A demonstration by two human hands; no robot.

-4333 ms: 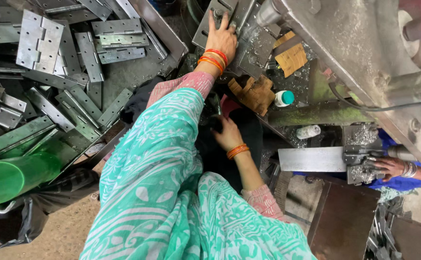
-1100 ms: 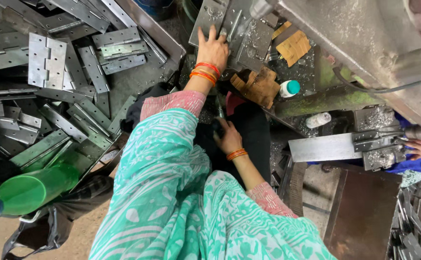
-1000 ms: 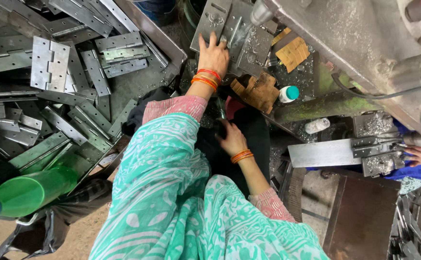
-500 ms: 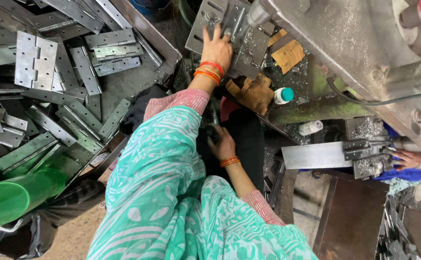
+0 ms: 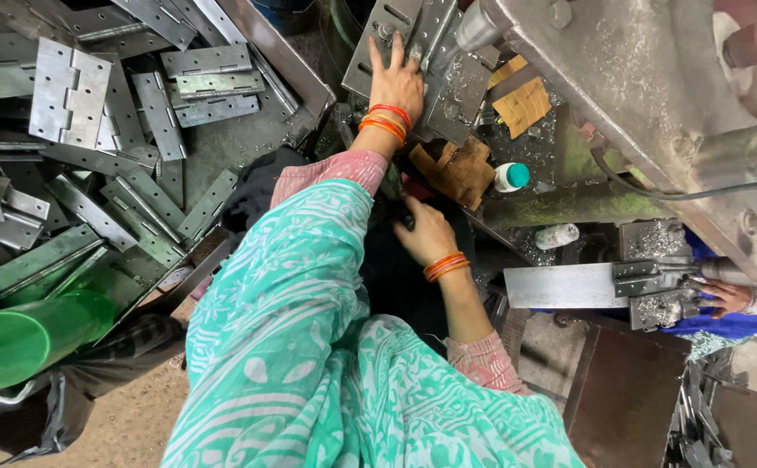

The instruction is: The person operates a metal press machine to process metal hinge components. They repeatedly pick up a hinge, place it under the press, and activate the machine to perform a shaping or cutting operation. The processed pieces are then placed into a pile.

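Along the upper right of the head view, a big grey metal machine body (image 5: 656, 95) slants across, its surface dusted with metal shavings. To the left lies a wide heap of steel hinges (image 5: 127, 147), some folded open flat, others closed, stacked loosely over one another in a tray whose dark rim (image 5: 283, 61) runs beside the person's arm. In the middle, a green patterned garment (image 5: 309, 347) fills the lower part of the view. At the lower left a green plastic tube (image 5: 23, 342) lies on its side near a black bag (image 5: 93, 381). At the right, a flat steel plate (image 5: 560, 286) juts out from a clamp, and another person's hand (image 5: 729, 296) with a bangle rests just beside that clamp. The left hand (image 5: 397, 82), with orange bangles at the wrist, lies with its fingers (image 5: 396, 52) spread open and pressed flat on a perforated hinge plate (image 5: 396, 39) that leans against the machine at the top centre. The right hand (image 5: 426, 232), also bangled, sits lower in a dark gap, its fingers curled around something small and dark; what it is, and how firm the grip, cannot be told. Near it lie brown cardboard scraps (image 5: 458, 169) and a small white bottle with a teal cap (image 5: 510, 177).
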